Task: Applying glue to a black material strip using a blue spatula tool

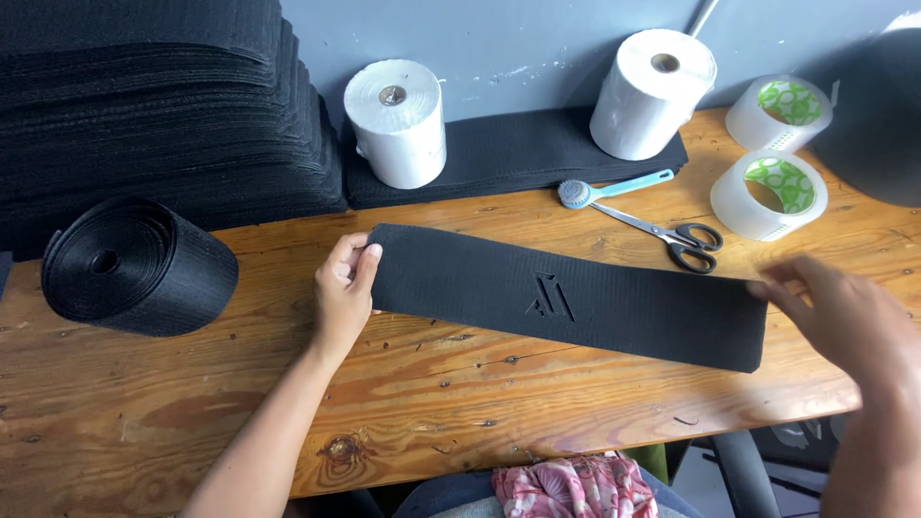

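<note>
1. A long black strip (566, 297) lies flat on the wooden bench (192, 412). Its long side runs from left to right, and the right end sits a bit nearer the person than the left end.
2. The strip has a small raised mark near its middle.
3. The left hand (342, 291) holds the left end of the strip. Its fingers (367, 259) are pinched shut on the edge, thumb on top.
4. The right hand (844, 312) is at the right end of the strip. It is blurry. Its fingers look spread apart and touch the end of the strip, but I cannot tell if they grip it.
5. A big black roll (134, 267) lies on its side to the left of the left hand, well apart from the strip.
6. A tall stack of black sheets (163, 105) stands behind the roll.
7. Two white rolls (398, 125) stand at the back, on a flat black pile (508, 153) by the wall.
8. Scissors (672, 235) and a small blue brush (609, 190) lie just behind the strip.
9. Two rolls of clear tape (772, 192) sit at the back right, near the right hand.
</note>
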